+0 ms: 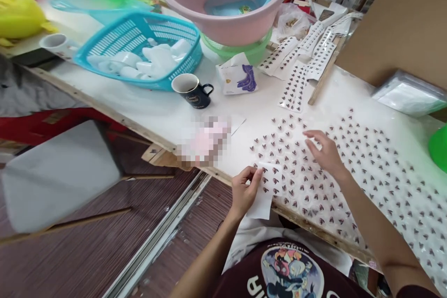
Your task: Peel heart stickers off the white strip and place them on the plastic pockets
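My left hand (245, 188) pinches a white sheet of stickers (271, 179) between thumb and fingers at the table's front edge. Small dark printed motifs run in rows on the sheet, and its lower end hangs past the edge. My right hand (324, 151) hovers over the table with thumb and forefinger apart; nothing shows between them. Below and around it lie many small clear round pieces (310, 186), each bearing the same dark motif, spread across the right side of the table. What they are made of is hard to tell.
A dark mug (193, 91), a tissue pack (239, 77) and a blue basket (139, 81) of white pieces stand left. Behind are a pink basin (223, 21) and more sticker sheets (296, 84). Cardboard (394, 23) rises at right; a grey chair (63, 177) stands left.
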`<state>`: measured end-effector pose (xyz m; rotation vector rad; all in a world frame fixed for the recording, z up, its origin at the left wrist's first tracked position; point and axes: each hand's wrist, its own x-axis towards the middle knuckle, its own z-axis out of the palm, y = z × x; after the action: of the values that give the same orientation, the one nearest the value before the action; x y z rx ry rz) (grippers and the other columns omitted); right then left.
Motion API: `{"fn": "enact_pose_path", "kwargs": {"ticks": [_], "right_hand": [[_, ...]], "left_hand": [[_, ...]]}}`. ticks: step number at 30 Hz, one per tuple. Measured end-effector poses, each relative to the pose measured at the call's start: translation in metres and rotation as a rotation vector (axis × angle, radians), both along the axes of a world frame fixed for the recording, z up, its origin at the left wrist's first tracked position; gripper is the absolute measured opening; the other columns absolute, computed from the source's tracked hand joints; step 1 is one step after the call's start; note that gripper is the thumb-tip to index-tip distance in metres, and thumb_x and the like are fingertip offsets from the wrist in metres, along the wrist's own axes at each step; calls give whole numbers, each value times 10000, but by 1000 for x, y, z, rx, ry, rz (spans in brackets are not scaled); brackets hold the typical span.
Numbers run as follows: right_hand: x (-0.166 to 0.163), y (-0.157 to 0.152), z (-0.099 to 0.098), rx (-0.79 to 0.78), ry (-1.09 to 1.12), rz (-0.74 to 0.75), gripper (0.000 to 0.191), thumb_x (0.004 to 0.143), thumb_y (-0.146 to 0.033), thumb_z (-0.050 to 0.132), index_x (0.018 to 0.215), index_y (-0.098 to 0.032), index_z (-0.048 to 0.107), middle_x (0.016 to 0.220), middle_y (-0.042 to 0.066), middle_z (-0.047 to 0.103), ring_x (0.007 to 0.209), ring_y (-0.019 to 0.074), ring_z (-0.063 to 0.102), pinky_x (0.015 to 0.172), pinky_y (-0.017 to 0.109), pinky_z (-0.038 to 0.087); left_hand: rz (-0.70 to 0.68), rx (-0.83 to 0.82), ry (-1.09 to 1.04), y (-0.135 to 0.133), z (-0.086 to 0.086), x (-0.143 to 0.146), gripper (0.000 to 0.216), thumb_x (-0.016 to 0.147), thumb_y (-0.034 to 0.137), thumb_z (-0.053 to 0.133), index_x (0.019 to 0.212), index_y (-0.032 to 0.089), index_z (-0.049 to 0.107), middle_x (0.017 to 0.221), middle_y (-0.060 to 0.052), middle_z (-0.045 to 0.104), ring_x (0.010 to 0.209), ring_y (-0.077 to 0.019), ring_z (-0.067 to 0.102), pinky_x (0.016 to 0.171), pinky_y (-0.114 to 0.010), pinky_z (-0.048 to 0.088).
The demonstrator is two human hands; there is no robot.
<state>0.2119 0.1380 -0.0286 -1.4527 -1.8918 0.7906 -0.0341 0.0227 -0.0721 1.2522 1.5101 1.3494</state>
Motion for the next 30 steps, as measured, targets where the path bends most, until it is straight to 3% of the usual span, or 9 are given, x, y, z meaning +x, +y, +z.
{"fn": "enact_pose_path", "kwargs": {"ticks": [4,7,10,13,19,24,26,30], "right_hand": [[-56,-47,11,-311,202,217,351,883,-470,668,1142,-234,687,1046,64,728,886,200,659,783,338,527],[-71,-56,11,-401,211,249,229,847,-429,704,936,-219,688,799,12,693,710,162,591,679,301,480],[-71,-54,5,-435,228,244,217,878,-422,658,823,-212,663,700,-7,639,624,144,531,595,281,432],[-70,-55,-1,-429,202,284,257,910,-439,619,791,-215,663,695,0,631,633,153,543,581,281,421],[-71,-60,1,-140,160,252,54,906,-292,632,920,-262,674,940,39,690,823,208,615,769,357,487],[-70,-58,8,17,202,200,54,907,-256,633,862,-266,661,893,44,639,934,236,603,841,398,471],[-75,-56,10,-13,249,149,55,896,-269,647,950,-272,651,911,38,649,898,221,599,815,384,474],[-90,-51,8,-201,369,208,369,835,-242,683,1171,-282,537,912,-1,675,863,190,623,862,379,481]], "left_hand": [[17,-26,-11,-1,-1,1,354,924,404,613,657,173,581,574,25,510,549,-109,438,543,-235,371],[3,-53,-21,-3,0,1,363,931,429,598,672,175,588,585,22,518,552,-112,446,553,-239,391],[-45,-55,-69,-3,2,0,254,909,421,632,907,170,667,687,6,584,585,-117,497,559,-235,410],[-77,-51,-82,-2,3,0,289,892,399,655,1061,166,673,726,-4,604,604,-120,511,556,-231,405],[-6,-98,-66,-1,2,2,264,901,397,632,764,172,623,615,27,532,545,-103,424,536,-229,366],[4,-104,-50,-1,1,2,320,901,418,632,697,178,576,583,36,489,536,-102,396,519,-228,347],[0,-90,-40,-1,1,1,337,900,431,636,686,179,570,578,36,482,532,-101,397,519,-228,352],[-36,-70,-12,0,0,0,362,906,448,632,673,176,580,566,29,506,520,-102,411,517,-227,363]]}}
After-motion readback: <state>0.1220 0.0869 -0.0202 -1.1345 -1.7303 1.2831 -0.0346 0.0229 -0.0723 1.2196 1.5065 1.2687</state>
